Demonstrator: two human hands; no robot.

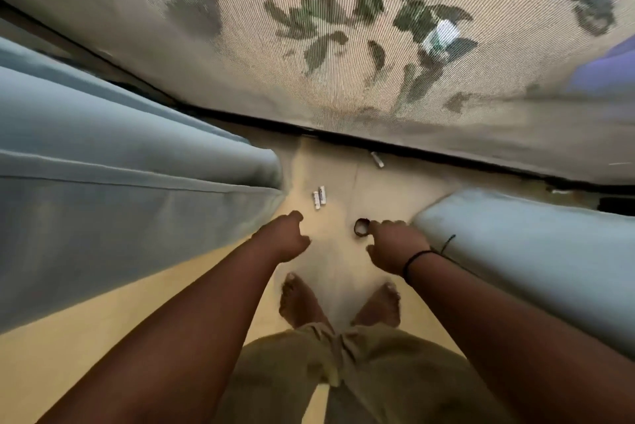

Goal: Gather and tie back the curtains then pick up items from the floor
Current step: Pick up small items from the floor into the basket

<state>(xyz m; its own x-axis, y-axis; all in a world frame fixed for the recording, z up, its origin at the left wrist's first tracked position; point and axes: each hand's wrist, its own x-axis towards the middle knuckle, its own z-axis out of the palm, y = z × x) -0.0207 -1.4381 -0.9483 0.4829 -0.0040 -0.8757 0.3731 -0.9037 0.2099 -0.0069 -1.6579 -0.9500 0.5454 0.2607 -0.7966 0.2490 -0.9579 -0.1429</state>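
Note:
I look straight down at a pale tiled floor [378,193]. Two small white batteries [319,197] lie side by side on it, and a third white cylinder [377,159] lies close to the window track. A dark ring-shaped band [360,227] lies just left of my right hand [395,245], whose fingertips are at the band's edge. My left hand [287,238] hangs a little below the batteries with loosely curled fingers and holds nothing. Grey-blue curtains hang on the left [120,183] and on the right [532,245].
A mesh screen with a leaf pattern [343,28] fills the top, above a dark window track [395,147]. My bare feet [299,300] stand behind the hands. A black band circles my right wrist [414,260].

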